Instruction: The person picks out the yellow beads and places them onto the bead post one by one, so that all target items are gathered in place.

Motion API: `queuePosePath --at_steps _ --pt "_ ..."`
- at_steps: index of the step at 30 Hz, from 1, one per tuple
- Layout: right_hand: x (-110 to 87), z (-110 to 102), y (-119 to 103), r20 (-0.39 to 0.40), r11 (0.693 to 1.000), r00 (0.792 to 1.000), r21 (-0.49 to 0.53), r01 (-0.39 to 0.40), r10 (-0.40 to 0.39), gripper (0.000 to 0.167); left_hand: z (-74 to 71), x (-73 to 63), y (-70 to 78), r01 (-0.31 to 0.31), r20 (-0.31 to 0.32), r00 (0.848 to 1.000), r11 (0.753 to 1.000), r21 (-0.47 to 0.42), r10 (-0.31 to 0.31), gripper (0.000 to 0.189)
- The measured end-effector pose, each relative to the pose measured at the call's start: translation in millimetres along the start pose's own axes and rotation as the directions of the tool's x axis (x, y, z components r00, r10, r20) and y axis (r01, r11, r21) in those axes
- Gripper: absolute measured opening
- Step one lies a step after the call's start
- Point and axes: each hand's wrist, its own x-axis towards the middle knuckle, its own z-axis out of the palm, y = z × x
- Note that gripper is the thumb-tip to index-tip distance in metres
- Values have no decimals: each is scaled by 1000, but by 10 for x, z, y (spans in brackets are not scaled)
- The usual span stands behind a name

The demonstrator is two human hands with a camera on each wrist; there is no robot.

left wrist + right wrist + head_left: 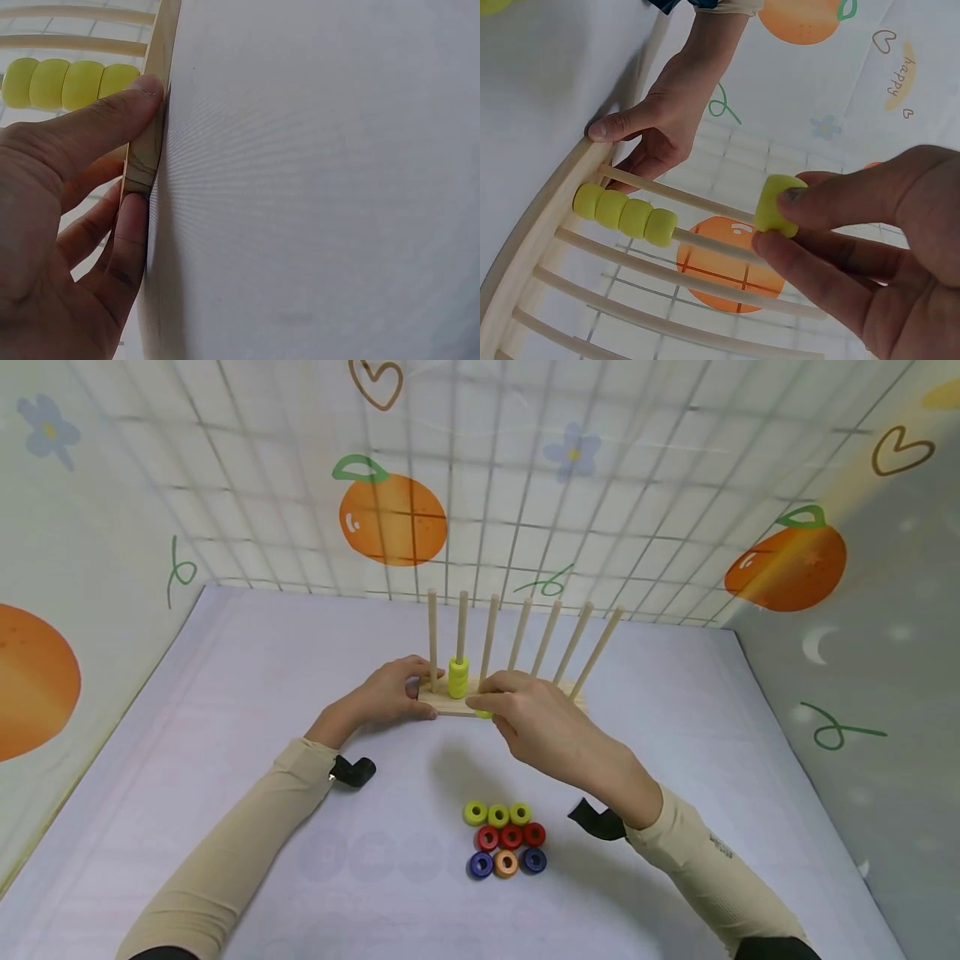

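Note:
A wooden rack (450,703) with a row of upright pegs stands on the table. On its second peg from the left sits a stack of several yellow beads (458,679). My left hand (393,691) grips the left end of the base, thumb in front and fingers behind, as the left wrist view also shows. My right hand (543,722) pinches one yellow bead (776,204) between thumb and fingers, near the pegs (705,244). In the head view the fingers cover most of that bead. Whether a peg passes through it I cannot tell.
Nearer me lie loose beads in rows: three yellow beads (498,815), three red beads (511,837), two blue beads (481,865) and one orange bead (506,863) between the blue ones. A patterned backdrop (637,493) rises behind the white table (315,893).

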Motion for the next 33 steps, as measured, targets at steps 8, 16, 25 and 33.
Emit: queuePosePath --at_steps 8,16,25,33 --pt "57 -33 10 -38 1000 999 -4 13 -13 32 -7 12 -40 -12 -2 1000 1000 17 12 65" --pt "106 -63 4 -49 1000 999 -8 13 -13 34 -7 8 -48 -23 2 1000 1000 12 23 66" --pt "156 -90 18 -89 1000 996 -10 28 -29 32 -11 4 -60 -20 1 1000 1000 0 20 67" --pt "191 -142 10 -102 1000 995 17 7 -5 33 5 9 -87 -47 -10 999 999 22 47 69"
